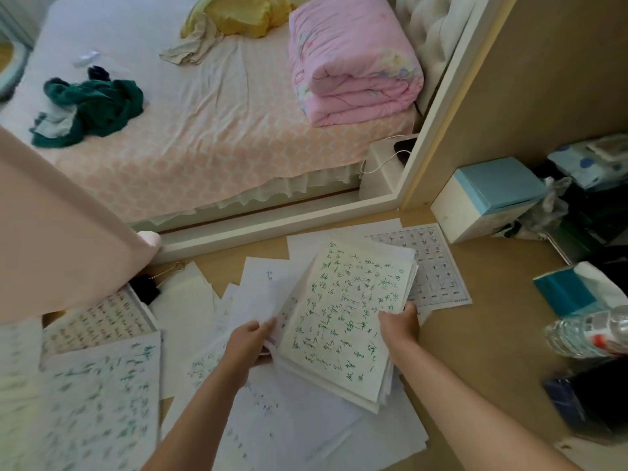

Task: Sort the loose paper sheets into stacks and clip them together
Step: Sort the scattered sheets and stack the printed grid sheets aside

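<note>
A thick stack of sheets (343, 321) covered in green handwriting is held above the wooden desk (489, 334). My right hand (399, 322) grips its right edge, thumb on top. My left hand (249, 345) pinches the stack's left edge together with a lifted white sheet (261, 294). More loose sheets lie under and around the stack: white ones (306, 423) near me, a green-written sheet (102, 402) at the left, a gridded practice sheet (438, 266) at the right. A black binder clip (144, 288) lies at the left by the desk's back.
A white-and-blue box (489, 198), a teal tissue pack (574, 288), a plastic water bottle (584, 333) and dark items stand along the desk's right side. A pink chair back (57, 232) rises at the left. Beyond the desk is a bed with a folded pink quilt (353, 59).
</note>
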A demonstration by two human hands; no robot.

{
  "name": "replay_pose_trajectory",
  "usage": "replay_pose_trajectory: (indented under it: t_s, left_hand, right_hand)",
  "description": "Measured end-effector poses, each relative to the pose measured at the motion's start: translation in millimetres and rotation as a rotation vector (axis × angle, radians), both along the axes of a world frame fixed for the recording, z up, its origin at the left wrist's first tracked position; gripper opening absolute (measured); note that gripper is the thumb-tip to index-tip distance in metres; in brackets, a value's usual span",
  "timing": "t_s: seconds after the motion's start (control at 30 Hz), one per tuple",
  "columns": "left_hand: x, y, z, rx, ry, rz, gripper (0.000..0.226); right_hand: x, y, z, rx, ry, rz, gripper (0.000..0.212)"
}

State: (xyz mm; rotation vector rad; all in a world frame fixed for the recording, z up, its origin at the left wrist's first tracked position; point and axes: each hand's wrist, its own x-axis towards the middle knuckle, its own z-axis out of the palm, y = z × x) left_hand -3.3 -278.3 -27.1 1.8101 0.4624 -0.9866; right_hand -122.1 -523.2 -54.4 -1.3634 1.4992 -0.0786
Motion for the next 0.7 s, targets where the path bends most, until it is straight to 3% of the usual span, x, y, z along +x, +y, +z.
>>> replay_pose_trajectory:
  t_s: [0.1, 0.2, 0.27, 0.33, 0.47, 0.63, 0.7]
  left_hand:
    - [1, 17, 9, 0.005, 0.051, -0.252, 0.016]
    - [-1, 25, 11, 0.03, 0.106, -0.398, 0.028]
    - [-4, 24, 11, 0.008, 0.086, -0.311, 0.021]
    - [-8, 20, 10, -0.018, 0.03, -0.161, 0.032]
    - [-14, 8, 9, 0.015, -0.088, -0.19, 0.027]
    - [-19, 20, 7, -0.079, -0.036, -0.194, 0.026]
    - [-22, 34, 4, -0.16, 0.03, -0.16, 0.027]
  right_hand:
    - [1, 8, 2, -0.057, 0.064, 0.083, 0.055]
    - [0, 13, 9, -0.202, 0.193, 0.168, 0.059]
    - [-3, 19, 14, -0.266, 0.273, 0.262, 0.066]
    - [-4, 24, 17, -0.28, 0.293, 0.378, 0.071]
    - [1, 31, 19, -0.229, 0.209, 0.604, 0.069]
    - [3, 29, 25, -0.253, 0.255, 0.562, 0.076]
    - [2, 26, 27, -0.177, 0.158, 0.475, 0.08]
